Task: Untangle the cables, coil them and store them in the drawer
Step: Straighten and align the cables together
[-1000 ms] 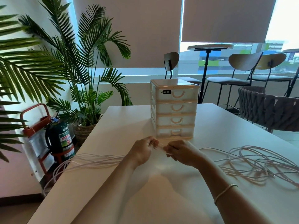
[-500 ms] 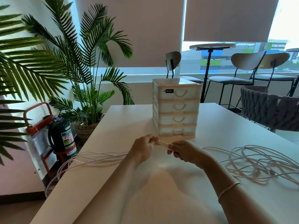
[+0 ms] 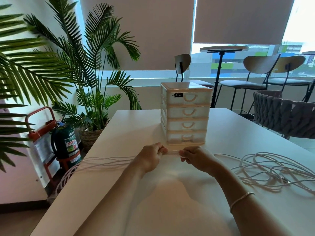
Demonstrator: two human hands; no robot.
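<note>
Both hands drawn slightly further apart, left hand [image 3: 150, 157] and right hand [image 3: 196, 158] fingers clamped on white cables [image 3: 173, 152], one four-drawer unit [image 3: 185, 113] centre frame on worktop [image 3: 136, 193], loose tangle lower right.

Both forearms extend forward over the bench [image 3: 221, 126]. Left hand [image 3: 150, 158] and right hand [image 3: 198, 159] sit close together, fingers [image 3: 183, 153] curled, pinching the cable [image 3: 173, 152] between them.

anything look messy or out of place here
Yes: white cable strands trail from the left hand off the table's left edge, and a loose tangle sprawls beside the right hand.
</note>
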